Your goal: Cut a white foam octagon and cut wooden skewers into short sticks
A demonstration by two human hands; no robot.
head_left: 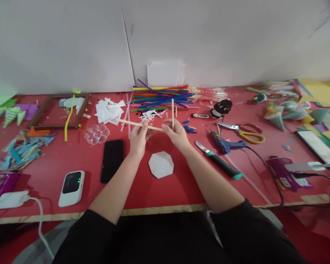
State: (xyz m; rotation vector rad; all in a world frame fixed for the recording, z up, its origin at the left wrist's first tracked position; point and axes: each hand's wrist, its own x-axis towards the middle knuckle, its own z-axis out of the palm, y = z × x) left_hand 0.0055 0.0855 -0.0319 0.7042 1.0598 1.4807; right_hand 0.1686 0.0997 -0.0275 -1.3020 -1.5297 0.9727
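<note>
My left hand (139,137) is closed on a thin wooden stick (132,123) that lies nearly level and points left. My right hand (176,132) pinches a second wooden stick (172,108) held upright. The two sticks meet near my right fingers, above the red table (57,161). A white octagonal piece (161,164) lies flat on the table just below my hands. A pile of coloured straws (162,97) lies behind my hands, with small white cut pieces (150,115) in front of it.
A black phone (112,160) and a white pocket device (71,187) lie at the left. A utility knife (219,160), blue glue gun (225,143) with its cable, and scissors (243,132) lie at the right. A wooden frame (59,110) and paper scraps sit at far left.
</note>
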